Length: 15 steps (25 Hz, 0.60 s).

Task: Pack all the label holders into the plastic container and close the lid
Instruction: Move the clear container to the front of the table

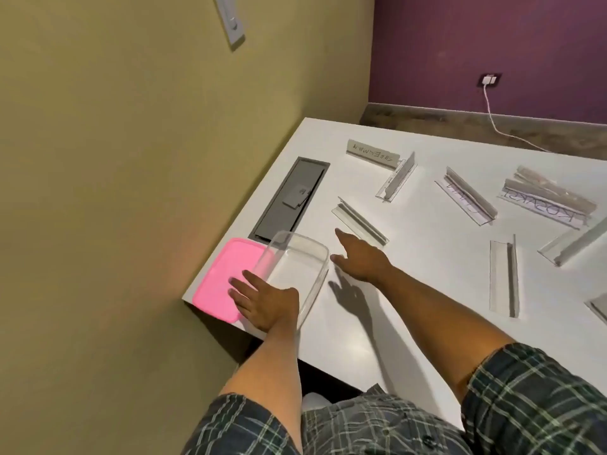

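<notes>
My left hand spread flat, on near wall of clear plastic container and edge of pink lid. Lid beside container, at table corner. Container empty. My right hand open, fingers extended, holding nothing, reaching to nearest label holder just beyond container. Other holders scattered well apart from container. Risks: lid nudged off corner by left hand; thin, low holder sliding away under fingertips; light container shifting if left hand lifts.

An office: a white desk with a grey cable hatch, painted walls, wall socket.
</notes>
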Tool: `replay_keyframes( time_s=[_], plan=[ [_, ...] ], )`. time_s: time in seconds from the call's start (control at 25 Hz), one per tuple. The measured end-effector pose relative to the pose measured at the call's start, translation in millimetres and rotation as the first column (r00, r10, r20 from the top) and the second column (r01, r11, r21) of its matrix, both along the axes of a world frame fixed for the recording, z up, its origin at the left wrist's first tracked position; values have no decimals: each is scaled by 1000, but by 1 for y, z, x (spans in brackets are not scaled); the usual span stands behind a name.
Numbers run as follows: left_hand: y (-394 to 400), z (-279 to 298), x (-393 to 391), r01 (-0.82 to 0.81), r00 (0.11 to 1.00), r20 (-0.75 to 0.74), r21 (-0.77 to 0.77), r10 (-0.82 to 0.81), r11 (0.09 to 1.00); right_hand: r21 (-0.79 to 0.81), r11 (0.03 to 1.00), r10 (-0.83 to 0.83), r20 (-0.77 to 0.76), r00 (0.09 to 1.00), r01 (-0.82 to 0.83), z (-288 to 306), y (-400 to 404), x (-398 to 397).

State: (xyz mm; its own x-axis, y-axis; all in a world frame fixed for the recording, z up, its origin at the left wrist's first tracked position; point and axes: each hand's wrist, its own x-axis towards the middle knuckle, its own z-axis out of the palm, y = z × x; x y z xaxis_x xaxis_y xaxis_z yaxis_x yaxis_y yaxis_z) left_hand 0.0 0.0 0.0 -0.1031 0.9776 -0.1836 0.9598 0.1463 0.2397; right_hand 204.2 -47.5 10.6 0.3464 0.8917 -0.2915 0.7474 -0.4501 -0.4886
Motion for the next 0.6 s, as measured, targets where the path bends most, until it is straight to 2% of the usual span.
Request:
replay_keyframes(
  time_s=[0.04, 0.12, 0.2, 0.28, 0.4, 0.6],
  plan=[
    [1, 0, -3, -83, 997, 0, -72, 84, 994, -9, 1000, 17, -77, 997, -18, -2, 6, -5],
    [2, -3, -8, -195, 971, 93, -213, 218, 957, -50, 998, 26, -193, 981, -37, -3, 13, -14],
    [2, -11, -12, -193, 948, 184, -321, 261, 927, -86, 996, 12, -276, 961, -38, -7, 20, -21],
    [5, -19, -18, -160, 940, 242, -305, 239, 939, -85, 996, -4, -312, 950, -23, -10, 24, -25],
    [10, -25, -24, -130, 939, 278, -257, 202, 958, -80, 993, -115, -374, 920, 92, -14, 27, -21],
    [8, -19, -17, -146, 915, 340, -226, 218, 963, -117, 945, -315, -563, 764, 304, -19, 19, -3]
  ],
)
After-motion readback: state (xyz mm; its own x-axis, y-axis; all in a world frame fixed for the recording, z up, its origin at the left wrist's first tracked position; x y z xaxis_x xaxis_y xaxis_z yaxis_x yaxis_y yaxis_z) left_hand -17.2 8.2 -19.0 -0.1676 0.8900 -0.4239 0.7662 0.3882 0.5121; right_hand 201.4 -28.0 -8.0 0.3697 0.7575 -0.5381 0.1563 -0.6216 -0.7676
